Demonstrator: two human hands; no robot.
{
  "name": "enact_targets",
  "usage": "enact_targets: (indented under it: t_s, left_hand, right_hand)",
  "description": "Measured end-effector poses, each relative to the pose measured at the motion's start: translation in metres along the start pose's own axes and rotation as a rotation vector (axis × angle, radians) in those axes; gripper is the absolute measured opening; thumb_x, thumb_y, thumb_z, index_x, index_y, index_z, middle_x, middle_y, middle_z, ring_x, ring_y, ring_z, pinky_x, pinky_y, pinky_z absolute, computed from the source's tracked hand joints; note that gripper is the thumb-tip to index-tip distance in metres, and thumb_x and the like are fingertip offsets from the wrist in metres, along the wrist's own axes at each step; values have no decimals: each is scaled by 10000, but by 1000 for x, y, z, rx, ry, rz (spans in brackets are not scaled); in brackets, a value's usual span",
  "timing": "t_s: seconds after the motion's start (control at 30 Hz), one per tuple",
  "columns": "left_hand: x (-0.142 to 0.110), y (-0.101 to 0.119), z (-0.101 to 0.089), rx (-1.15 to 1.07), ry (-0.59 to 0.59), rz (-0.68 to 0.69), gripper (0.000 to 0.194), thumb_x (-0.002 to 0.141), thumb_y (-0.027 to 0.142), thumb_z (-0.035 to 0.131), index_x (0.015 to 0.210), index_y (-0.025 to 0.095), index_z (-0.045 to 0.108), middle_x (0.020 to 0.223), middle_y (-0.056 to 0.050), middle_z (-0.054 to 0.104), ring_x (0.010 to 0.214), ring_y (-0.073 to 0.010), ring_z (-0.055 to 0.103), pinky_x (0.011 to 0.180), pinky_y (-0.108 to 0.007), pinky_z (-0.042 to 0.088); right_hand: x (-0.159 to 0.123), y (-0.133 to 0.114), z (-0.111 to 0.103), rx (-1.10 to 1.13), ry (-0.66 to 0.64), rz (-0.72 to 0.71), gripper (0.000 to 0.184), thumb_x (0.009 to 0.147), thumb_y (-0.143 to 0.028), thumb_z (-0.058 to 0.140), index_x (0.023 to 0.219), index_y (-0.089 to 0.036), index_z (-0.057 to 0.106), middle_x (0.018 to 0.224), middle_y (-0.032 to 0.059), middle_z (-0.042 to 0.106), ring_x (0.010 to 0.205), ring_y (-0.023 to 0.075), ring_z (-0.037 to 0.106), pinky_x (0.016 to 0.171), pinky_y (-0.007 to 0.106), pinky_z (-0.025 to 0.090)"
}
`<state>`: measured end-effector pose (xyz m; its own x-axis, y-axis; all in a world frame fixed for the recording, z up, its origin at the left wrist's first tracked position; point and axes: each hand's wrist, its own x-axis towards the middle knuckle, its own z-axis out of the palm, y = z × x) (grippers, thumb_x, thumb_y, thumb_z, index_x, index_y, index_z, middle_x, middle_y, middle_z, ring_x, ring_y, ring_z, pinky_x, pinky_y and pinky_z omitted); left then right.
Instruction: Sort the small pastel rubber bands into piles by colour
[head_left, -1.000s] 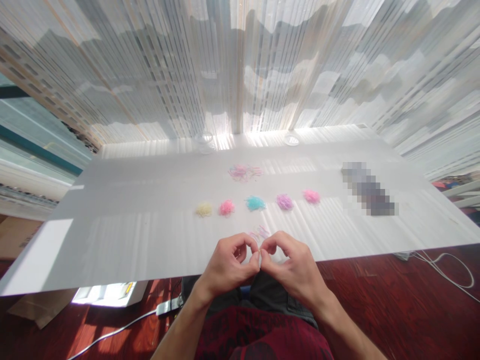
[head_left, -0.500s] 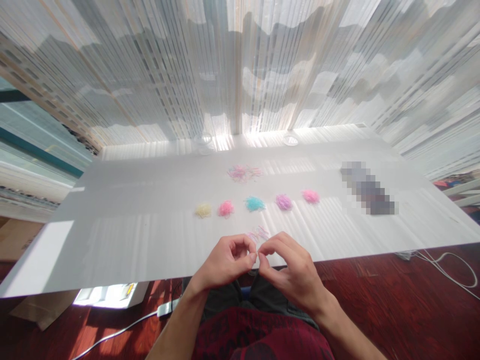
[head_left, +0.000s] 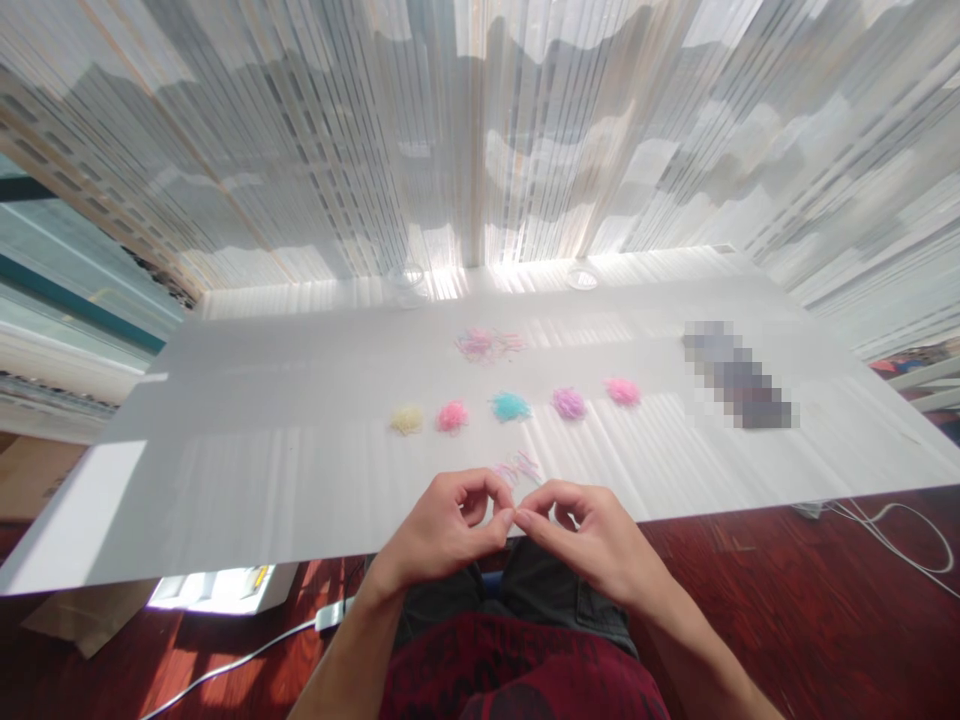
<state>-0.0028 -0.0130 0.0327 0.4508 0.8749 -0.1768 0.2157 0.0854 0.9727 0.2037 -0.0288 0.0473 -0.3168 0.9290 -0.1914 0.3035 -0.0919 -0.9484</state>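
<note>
My left hand and my right hand meet at the fingertips over the near edge of the white table. Thumb and forefinger of each are pinched together; whatever lies between them is too small to make out. Just beyond the fingers is a loose little group of pastel strands, perhaps thin elastic bands. Farther back runs a row of small piles of similar strands: yellow, coral pink, turquoise, purple and bright pink. Behind the row is a mixed-colour pile.
A clear round container and a clear lid-like disc stand at the table's back, by a striped curtain. A blurred-out dark object lies to the right. Below left are a white box and a cable.
My right hand has shifted slightly and its fingers have closed into a pinch, now touching the left fingertips. My left hand stays almost still.
</note>
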Motion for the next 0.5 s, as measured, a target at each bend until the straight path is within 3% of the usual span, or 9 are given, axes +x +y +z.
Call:
enact_targets:
  t_s: [0.27,0.5]
  left_hand:
    - [-2,0,-2,73,-48,0,53,833,181,655,799,146,673,576,90,327,546,-79,266,506,-217,227]
    - [-1,-3,0,-69,-104,-35,203,832,323,698,776,137,638,578,58,414,551,-88,316,516,-227,259]
  right_hand:
    - [1,-1,-5,26,-72,26,233,910,-394,680,854,-190,778,722,2,694,642,130,557,590,252,412]
    - [-1,1,-3,72,-115,12,173,882,-337,682,818,-182,723,714,-19,646,635,112,507,604,249,398]
